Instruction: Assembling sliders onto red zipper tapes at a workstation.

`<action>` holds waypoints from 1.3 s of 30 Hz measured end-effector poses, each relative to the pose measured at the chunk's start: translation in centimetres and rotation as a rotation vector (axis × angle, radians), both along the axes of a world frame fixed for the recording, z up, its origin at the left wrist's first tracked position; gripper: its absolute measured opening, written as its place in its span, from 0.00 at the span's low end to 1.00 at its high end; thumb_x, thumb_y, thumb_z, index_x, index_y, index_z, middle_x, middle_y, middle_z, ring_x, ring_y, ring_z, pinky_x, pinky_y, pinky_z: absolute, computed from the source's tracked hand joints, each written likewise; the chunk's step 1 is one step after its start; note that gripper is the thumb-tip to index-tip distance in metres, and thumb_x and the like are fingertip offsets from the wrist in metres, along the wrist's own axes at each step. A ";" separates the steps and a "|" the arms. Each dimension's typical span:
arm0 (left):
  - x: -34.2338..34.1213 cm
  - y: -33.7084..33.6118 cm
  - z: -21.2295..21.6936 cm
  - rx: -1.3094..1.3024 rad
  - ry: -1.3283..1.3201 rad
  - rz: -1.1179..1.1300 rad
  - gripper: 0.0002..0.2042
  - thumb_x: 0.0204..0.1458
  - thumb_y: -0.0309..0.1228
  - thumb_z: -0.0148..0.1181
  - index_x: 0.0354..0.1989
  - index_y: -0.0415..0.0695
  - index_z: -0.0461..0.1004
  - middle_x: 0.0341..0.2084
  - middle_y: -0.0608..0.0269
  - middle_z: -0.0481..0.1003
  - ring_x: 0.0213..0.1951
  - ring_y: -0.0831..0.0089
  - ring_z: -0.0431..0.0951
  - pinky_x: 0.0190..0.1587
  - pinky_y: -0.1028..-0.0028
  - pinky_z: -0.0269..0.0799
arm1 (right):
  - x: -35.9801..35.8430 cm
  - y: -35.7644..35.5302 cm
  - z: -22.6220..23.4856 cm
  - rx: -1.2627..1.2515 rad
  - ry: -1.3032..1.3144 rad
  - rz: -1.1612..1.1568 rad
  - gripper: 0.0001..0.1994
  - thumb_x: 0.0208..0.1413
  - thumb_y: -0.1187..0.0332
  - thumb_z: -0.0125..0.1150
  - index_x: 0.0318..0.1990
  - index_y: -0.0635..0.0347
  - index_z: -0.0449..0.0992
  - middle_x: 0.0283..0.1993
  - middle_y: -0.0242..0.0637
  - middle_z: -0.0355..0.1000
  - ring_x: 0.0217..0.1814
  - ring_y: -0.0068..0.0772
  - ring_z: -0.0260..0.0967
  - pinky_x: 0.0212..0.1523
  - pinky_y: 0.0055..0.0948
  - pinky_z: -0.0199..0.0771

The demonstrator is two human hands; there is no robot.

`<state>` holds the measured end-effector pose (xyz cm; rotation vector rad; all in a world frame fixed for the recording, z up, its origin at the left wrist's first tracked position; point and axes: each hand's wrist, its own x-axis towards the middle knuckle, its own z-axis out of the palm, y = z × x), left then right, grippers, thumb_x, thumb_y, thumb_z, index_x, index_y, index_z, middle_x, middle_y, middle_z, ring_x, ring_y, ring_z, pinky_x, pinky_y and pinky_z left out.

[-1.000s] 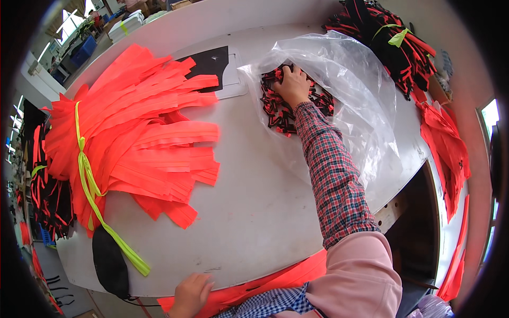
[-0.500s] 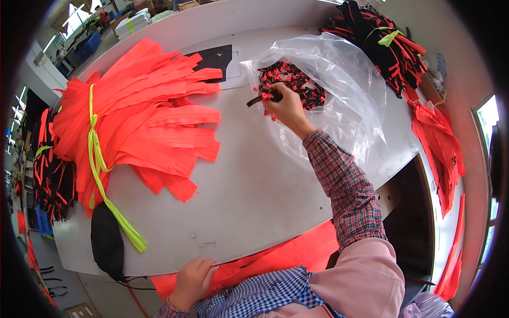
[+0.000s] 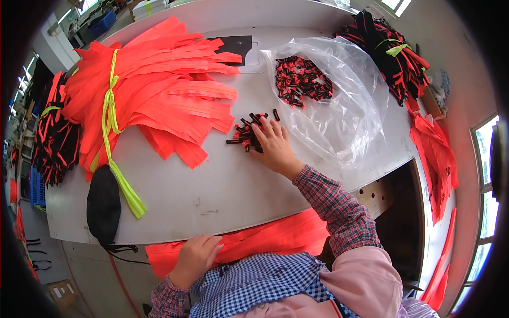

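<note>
In the head view, the pieces (image 3: 245,132) are heaped on the table (image 3: 254,196) near the bag (image 3: 350,122), partly covered by the right hand (image 3: 273,146), its fingers spread rather than clenched; whether anything is grasped by the left hand (image 3: 196,261) cannot be told. The pieces are judged light, fairly stiff and not fragile, best gathered by the handful or pinched singly mid-length.

Beyond the right hand (image 3: 275,148), the clear bag (image 3: 355,116) looks like thin, glossy, crinkled plastic; the small black-and-red pieces (image 3: 246,132) at its fingertips are too small for their material to be told. To its left, the red-orange strips (image 3: 154,90) look like matt cloth, and the bench (image 3: 233,185) beneath is smooth, lightly scuffed.
</note>
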<state>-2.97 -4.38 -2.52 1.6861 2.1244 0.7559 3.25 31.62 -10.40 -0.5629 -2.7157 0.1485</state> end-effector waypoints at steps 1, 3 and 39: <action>0.1 -0.1 -0.2 0.005 0.004 0.004 0.08 0.54 0.29 0.62 0.40 0.39 0.77 0.34 0.53 0.77 0.37 0.55 0.78 0.40 0.63 0.76 | 0.8 -0.8 -0.4 -0.092 -0.092 0.012 0.38 0.56 0.46 0.61 0.71 0.53 0.57 0.76 0.49 0.46 0.76 0.61 0.43 0.69 0.67 0.44; 0.2 -0.3 -0.3 0.010 0.004 0.012 0.08 0.54 0.28 0.62 0.40 0.39 0.77 0.34 0.53 0.77 0.37 0.55 0.78 0.40 0.63 0.76 | 2.3 -2.2 -0.8 -0.062 -0.132 0.077 0.39 0.57 0.44 0.58 0.71 0.52 0.56 0.76 0.49 0.45 0.77 0.61 0.40 0.70 0.67 0.43; -19.9 13.5 -1.7 0.153 0.593 0.201 0.15 0.53 0.26 0.59 0.50 0.39 0.73 0.50 0.53 0.72 0.57 0.55 0.68 0.62 0.51 0.59 | 9.4 -4.7 2.0 -0.301 0.358 -0.032 0.16 0.55 0.73 0.64 0.51 0.59 0.75 0.58 0.44 0.71 0.64 0.53 0.63 0.63 0.47 0.64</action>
